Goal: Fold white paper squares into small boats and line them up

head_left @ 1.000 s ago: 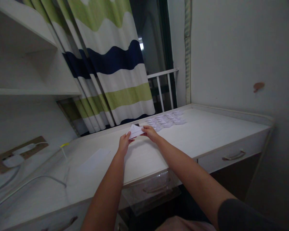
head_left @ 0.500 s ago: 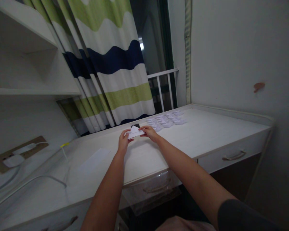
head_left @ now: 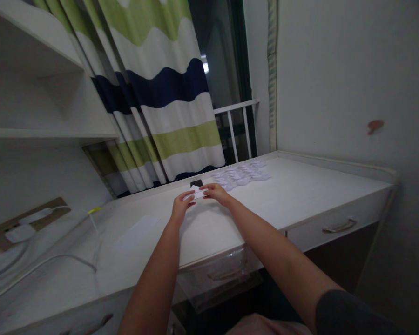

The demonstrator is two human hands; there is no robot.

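Observation:
A small folded white paper (head_left: 198, 193) is held above the desk, its peaked top edge pointing away from me. My left hand (head_left: 182, 204) pinches its left end, thumb and fingers closed on it. The right end is gripped by my right hand (head_left: 215, 192), with the fingers over the top and the thumb at the near side. Just beyond the paper lies a small dark flat object (head_left: 196, 183), partly hidden. Right of my hands, several folded white paper pieces (head_left: 242, 174) lie in rows.
On the left of the white desk (head_left: 265, 204) rest flat white sheets (head_left: 137, 231). A white cable (head_left: 56, 257) runs from the wall socket (head_left: 24, 225) along the left side. A striped curtain (head_left: 181, 139) hangs behind the desk, and a shelf (head_left: 49, 132) juts out upper left.
The paper's near part has been folded or tilted, so less of its face shows. My fingers have shifted slightly along it, and both hands still hold it in the same place.

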